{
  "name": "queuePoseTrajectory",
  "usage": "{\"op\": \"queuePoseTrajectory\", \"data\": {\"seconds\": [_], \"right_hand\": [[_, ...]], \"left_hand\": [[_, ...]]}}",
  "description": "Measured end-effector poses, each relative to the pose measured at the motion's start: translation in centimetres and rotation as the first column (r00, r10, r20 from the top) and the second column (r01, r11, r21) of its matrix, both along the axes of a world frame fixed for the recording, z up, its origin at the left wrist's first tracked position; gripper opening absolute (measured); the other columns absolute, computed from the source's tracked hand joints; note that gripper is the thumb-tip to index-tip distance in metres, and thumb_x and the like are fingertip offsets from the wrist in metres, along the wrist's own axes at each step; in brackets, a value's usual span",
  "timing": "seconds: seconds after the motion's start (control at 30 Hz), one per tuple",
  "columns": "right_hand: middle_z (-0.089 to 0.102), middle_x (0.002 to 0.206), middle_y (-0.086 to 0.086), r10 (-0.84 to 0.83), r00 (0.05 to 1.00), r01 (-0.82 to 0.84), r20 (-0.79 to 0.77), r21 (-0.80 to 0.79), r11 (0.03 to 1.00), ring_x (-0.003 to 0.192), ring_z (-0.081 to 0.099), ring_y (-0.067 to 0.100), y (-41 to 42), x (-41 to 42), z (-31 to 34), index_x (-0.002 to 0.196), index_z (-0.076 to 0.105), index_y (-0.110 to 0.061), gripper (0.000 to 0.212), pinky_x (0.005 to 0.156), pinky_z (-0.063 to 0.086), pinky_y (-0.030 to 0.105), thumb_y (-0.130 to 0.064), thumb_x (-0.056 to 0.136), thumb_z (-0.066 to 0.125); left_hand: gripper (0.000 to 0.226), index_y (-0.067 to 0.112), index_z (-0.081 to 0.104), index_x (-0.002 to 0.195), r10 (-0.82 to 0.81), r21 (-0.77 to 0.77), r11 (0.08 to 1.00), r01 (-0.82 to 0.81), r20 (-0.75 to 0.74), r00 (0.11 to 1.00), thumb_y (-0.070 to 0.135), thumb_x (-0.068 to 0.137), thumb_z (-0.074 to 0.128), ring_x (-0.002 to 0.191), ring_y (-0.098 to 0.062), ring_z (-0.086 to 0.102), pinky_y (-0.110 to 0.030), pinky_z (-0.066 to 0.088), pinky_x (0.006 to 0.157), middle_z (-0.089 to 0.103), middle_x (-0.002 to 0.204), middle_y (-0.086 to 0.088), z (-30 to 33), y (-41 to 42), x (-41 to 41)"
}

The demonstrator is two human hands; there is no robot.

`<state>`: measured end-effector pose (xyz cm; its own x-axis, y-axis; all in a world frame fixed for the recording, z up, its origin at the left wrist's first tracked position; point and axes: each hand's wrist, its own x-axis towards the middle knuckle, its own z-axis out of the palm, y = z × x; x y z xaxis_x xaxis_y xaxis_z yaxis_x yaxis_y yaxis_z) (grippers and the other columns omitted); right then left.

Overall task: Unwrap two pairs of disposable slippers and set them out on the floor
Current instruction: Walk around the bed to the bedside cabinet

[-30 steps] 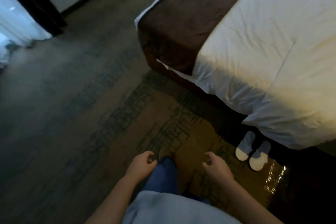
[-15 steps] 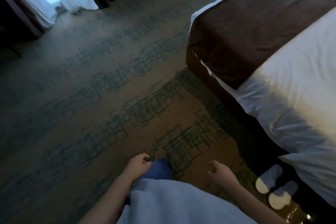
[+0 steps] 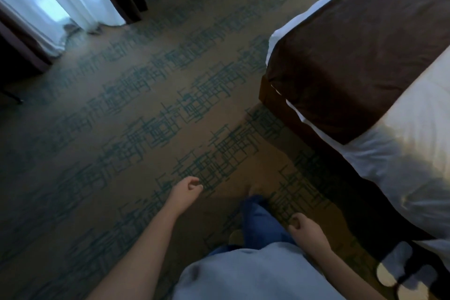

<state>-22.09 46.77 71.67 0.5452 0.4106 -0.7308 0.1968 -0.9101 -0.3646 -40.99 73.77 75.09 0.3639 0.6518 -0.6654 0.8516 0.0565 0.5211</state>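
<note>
One pair of slippers [image 3: 399, 275] is being seen at the near right, on the carpet [image 3: 121, 129] beside the bed [image 3: 365, 56]. The left hand [image 3: 186, 190] and right hand [image 3: 303, 226] are being kept loosely curled, with nothing held. The second pair should probably be looked for while the steps are being taken slowly.

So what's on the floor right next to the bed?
A pair of white slippers sits on the carpet, toes tucked toward the bed. The space under the bed is dark, so anything there can't be seen.
</note>
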Motion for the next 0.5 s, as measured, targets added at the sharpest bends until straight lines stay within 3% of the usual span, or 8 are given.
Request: {"op": "queuePoseTrajectory", "data": {"seconds": [0.1,0.2,0.3,0.43,0.5], "right_hand": [[0.063,0.118,0.012,-0.021,0.999,0.020,-0.029,-0.036,0.999,0.101,0.058,0.024,4.3,2.6,-0.8,0.123,0.052,-0.010,0.037,0.084,0.044,0.029,-0.023,0.089,0.052],[0.063,0.117,0.012,0.006,0.999,-0.007,-0.035,-0.043,0.999,0.088,0.053,0.020,10.8,6.3,-1.8,0.118,0.054,-0.010,0.033,0.081,0.044,0.029,-0.023,0.088,0.049],[0.059,0.123,0.010,0.045,0.998,-0.046,-0.034,-0.050,0.998,0.104,0.056,0.024,18.9,10.5,-1.6,0.127,0.049,-0.011,0.041,0.083,0.042,0.029,-0.024,0.088,0.048],[0.061,0.103,0.001,0.105,0.994,-0.104,-0.007,0.063,0.993,0.088,0.058,0.016,29.7,15.3,0.0,0.124,0.051,-0.015,0.036,0.082,0.048,0.031,-0.024,0.089,0.051],[0.060,0.106,0.004,0.121,0.992,-0.118,-0.024,0.105,0.987,0.082,0.055,0.012,35.2,17.8,1.2,0.127,0.048,-0.015,0.038,0.075,0.046,0.029,-0.024,0.090,0.051]], "left_hand": [[0.032,0.009,0.055,0.119,0.007,0.005,1.000,-0.007,0.025,1.000,0.021,0.090,0.055,0.089,-0.027,0.066,-0.030,0.045,0.078,0.060,0.090,-0.007,-0.1,4.4,2.9],[0.032,0.007,0.055,0.120,0.003,0.006,1.000,-0.003,-0.006,1.000,0.019,0.090,0.055,0.093,-0.029,0.065,-0.034,0.049,0.086,0.065,0.099,-0.016,-0.4,9.1,4.9],[0.033,0.007,0.055,0.121,-0.006,0.007,1.000,0.007,-0.079,0.997,0.019,0.090,0.055,0.100,-0.030,0.064,-0.031,0.048,0.088,0.066,0.110,-0.021,-0.4,14.1,5.8],[0.032,0.005,0.057,0.118,0.081,0.015,0.997,-0.080,-0.118,0.990,0.017,0.088,0.058,0.086,-0.023,0.061,-0.031,0.048,0.084,0.063,0.090,-0.014,0.1,20.9,6.7],[0.031,0.003,0.058,0.116,0.141,0.015,0.990,-0.141,-0.109,0.984,0.014,0.088,0.058,0.084,-0.024,0.059,-0.034,0.049,0.083,0.056,0.082,-0.010,-0.1,24.3,7.5]]}}
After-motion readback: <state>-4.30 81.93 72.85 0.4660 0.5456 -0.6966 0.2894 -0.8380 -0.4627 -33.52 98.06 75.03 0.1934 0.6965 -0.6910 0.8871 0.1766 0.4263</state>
